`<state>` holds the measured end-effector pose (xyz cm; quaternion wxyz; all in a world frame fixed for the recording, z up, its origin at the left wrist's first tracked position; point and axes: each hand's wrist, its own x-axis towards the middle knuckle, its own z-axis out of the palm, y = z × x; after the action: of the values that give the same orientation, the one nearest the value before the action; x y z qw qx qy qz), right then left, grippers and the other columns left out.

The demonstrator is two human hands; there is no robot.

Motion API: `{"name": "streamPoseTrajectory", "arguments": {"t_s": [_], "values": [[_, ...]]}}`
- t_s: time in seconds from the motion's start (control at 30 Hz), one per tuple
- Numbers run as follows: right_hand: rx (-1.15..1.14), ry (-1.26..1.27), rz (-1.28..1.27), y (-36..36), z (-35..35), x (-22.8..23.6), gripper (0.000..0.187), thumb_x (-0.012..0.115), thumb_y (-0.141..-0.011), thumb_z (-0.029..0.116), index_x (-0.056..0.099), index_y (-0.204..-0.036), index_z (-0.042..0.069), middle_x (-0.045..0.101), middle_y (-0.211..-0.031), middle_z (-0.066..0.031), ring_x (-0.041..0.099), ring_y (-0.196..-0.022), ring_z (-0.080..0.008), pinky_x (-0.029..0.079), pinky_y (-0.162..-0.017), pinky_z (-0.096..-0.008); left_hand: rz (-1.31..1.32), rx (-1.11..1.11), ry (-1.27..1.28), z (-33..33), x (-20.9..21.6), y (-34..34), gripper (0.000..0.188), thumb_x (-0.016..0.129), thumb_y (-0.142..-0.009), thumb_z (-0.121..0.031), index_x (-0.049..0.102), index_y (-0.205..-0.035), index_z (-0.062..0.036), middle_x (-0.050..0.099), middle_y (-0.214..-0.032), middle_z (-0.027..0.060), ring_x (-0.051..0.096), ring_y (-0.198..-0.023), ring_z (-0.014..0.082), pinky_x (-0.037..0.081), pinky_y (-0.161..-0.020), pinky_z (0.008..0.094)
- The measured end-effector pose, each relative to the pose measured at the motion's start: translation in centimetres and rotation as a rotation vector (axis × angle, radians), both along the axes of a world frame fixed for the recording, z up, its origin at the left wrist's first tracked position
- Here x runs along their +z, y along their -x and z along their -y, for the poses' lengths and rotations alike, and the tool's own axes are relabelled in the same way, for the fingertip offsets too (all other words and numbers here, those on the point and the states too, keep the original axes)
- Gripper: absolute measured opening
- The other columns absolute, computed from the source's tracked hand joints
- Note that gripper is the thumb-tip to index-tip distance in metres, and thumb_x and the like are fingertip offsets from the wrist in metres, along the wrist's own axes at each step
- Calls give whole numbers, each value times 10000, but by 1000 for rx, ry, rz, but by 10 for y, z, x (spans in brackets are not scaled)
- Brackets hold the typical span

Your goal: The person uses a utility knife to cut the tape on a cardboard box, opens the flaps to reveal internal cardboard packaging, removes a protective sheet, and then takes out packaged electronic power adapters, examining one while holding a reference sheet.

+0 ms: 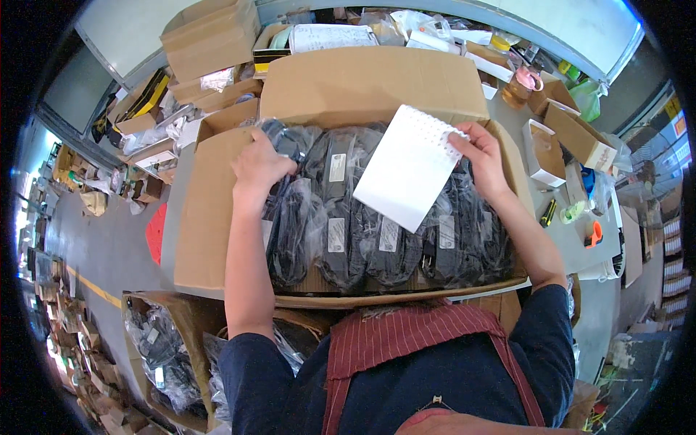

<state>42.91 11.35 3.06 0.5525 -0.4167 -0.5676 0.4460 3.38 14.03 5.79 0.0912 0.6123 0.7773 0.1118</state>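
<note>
One white notepad (406,174), its far-right corner pinched in your right hand (483,158), the nearer one; long axis running far-right to near-left above bagged black adapters (336,235). Your left hand (259,167): fingers curled against bagging, box's far-left corner; grip cannot be told. Open cardboard box (373,80), grey table (568,243), cluttered workroom.

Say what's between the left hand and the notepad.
Plastic-wrapped black items, one with a pale label facing up, lie between the left hand and the white notepad, as the head view shows.
</note>
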Motion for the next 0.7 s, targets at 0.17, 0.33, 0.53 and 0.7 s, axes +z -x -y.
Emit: {"name": "streamPoseTrajectory", "arguments": {"t_s": [0.17, 0.33, 0.53, 0.7], "values": [[-91, 3, -158, -14, 2, 14, 176, 649, -979, 169, 646, -1102, 43, 698, -917, -5, 638, -791, -76, 480, -718, -222, 228, 2, -346, 20, 42, 4, 889, 861, -597, -306, 498, -1316, 69, 692, -1110, 234, 687, -1034, 337, 519, -922, 404], [-128, 115, -560, -35, -13, 15, 252, 623, -993, 181, 616, -1192, 25, 703, -1062, -48, 675, -942, -118, 521, -839, -269, 265, -250, -846, 31, 55, -8, 861, 872, -634, -255, 535, -1364, 54, 597, -1209, 188, 647, -992, 298, 534, -878, 368], [454, 5, -1040, -78, -34, 7, 254, 525, -1047, 215, 572, -1157, -9, 611, -947, -69, 560, -732, -143, 475, -705, -291, 115, -874, -905, 40, 39, -52, 708, 677, -531, -15, 732, -1210, -209, 540, -1126, 47, 509, -1117, 289, 314, -1070, 492], [406, 142, -1139, -75, -35, 1, 356, 537, -1026, 262, 525, -1173, -62, 476, -845, -31, 412, -647, -103, 363, -620, -254, 380, -1435, -507, 63, 22, -113, 396, 623, -649, 90, 740, -953, -135, 570, -892, 9, 564, -971, 239, 394, -1042, 473]]}}
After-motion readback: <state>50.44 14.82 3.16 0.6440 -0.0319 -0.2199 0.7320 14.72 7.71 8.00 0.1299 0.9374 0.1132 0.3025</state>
